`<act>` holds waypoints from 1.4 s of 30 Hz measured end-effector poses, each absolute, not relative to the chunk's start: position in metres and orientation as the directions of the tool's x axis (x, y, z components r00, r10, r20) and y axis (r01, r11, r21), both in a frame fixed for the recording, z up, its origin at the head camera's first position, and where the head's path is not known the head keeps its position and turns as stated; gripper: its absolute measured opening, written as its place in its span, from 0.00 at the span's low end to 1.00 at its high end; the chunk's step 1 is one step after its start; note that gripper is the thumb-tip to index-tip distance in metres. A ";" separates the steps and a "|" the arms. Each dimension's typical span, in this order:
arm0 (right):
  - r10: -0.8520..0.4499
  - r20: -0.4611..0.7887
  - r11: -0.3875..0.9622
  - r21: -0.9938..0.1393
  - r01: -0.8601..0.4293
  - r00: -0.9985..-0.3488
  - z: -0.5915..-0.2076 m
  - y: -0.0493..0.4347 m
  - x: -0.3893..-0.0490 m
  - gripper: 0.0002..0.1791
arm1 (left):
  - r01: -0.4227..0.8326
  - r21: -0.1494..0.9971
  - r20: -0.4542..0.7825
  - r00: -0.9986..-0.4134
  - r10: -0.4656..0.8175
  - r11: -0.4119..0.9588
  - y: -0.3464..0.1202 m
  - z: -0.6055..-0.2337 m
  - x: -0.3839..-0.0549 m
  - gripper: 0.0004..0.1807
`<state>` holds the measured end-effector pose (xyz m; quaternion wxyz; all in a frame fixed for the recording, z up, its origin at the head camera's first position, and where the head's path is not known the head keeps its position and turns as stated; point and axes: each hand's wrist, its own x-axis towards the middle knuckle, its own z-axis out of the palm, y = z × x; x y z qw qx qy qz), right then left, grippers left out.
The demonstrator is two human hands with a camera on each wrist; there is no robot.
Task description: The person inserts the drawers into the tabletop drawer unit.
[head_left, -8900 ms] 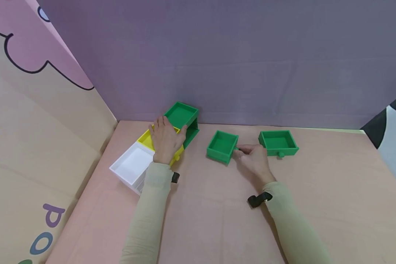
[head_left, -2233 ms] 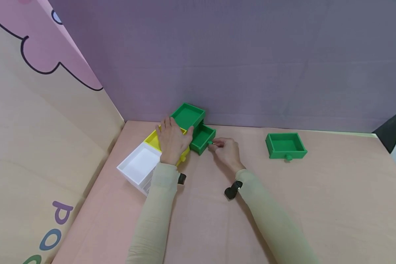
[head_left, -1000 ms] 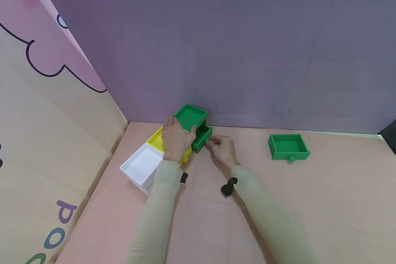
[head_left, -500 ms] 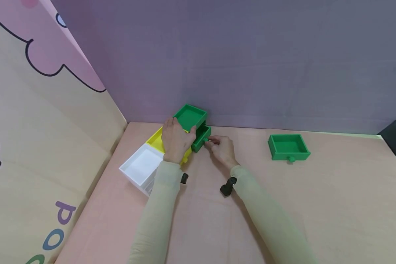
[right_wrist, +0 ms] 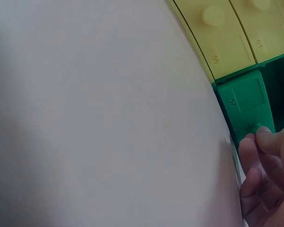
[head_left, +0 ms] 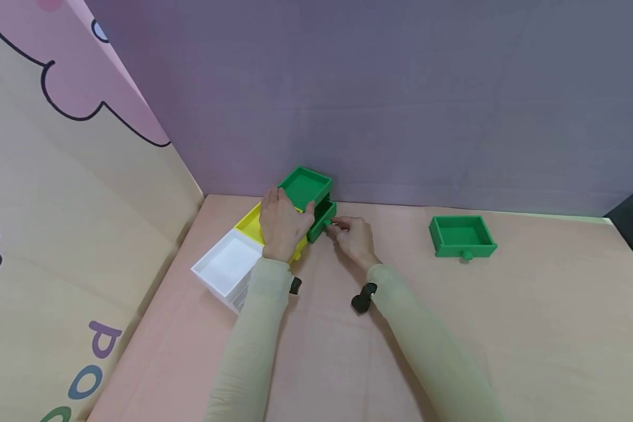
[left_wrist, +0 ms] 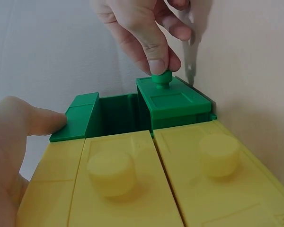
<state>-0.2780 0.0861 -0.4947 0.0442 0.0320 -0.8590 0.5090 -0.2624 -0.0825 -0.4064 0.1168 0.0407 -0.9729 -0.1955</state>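
Observation:
My right hand point(head_left: 354, 239) pinches the round knob point(left_wrist: 162, 78) of a green drawer point(head_left: 322, 223), which sits partway inside the lower slot of the green cabinet point(head_left: 305, 186). Beside that drawer the upper slot is dark and hollow in the left wrist view. My left hand point(head_left: 282, 225) rests with extended fingers over the yellow cabinet point(head_left: 249, 224), its thumb touching the green cabinet's front edge. Two yellow drawer fronts with knobs show in the left wrist view. A white cabinet point(head_left: 227, 261) adjoins the yellow one; the left forearm hides part of its front.
A second green drawer point(head_left: 463, 235) lies on the pink tabletop point(head_left: 401, 351) to the right, its knob facing me. A grey-purple backdrop point(head_left: 380, 117) rises close behind the cabinets, and a beige printed wall point(head_left: 74, 223) bounds the left side.
My right hand has brought the green drawer left from the tabletop into the green cabinet's lower slot, and it has slid deeper lately. The left hand has kept its place on the cabinets.

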 end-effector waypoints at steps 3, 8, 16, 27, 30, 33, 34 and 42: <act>-0.012 0.114 0.477 -0.872 -0.106 -0.993 -0.496 0.086 -0.280 0.15 | -0.035 0.389 0.208 -0.970 -0.125 0.921 -0.082 -0.407 -0.263 0.48; 0.001 0.100 0.457 -0.885 -0.089 -0.995 -0.497 0.084 -0.280 0.15 | -0.042 0.386 0.203 -0.971 -0.129 0.921 -0.080 -0.407 -0.263 0.48; 0.006 0.084 0.455 -0.887 -0.072 -0.996 -0.495 0.082 -0.278 0.16 | -0.034 0.377 0.212 -0.970 -0.122 0.925 -0.079 -0.408 -0.263 0.48; 0.007 0.086 0.445 -0.893 -0.074 -0.996 -0.496 0.084 -0.279 0.16 | -0.039 0.377 0.209 -0.970 -0.125 0.926 -0.076 -0.408 -0.263 0.48; 0.004 0.078 0.427 -0.902 -0.069 -0.997 -0.496 0.087 -0.278 0.17 | -0.036 0.373 0.211 -0.970 -0.122 0.927 -0.076 -0.408 -0.264 0.48; 0.001 0.075 0.408 -0.910 -0.068 -0.997 -0.496 0.090 -0.278 0.17 | -0.035 0.365 0.208 -0.971 -0.118 0.930 -0.077 -0.407 -0.264 0.48; 0.000 0.074 0.402 -0.913 -0.068 -0.997 -0.495 0.091 -0.278 0.17 | -0.035 0.363 0.206 -0.972 -0.117 0.931 -0.077 -0.407 -0.264 0.48; -0.002 0.072 0.318 -0.946 -0.069 -0.997 -0.489 0.101 -0.272 0.16 | -0.037 0.331 0.211 -0.971 -0.112 0.943 -0.080 -0.408 -0.266 0.48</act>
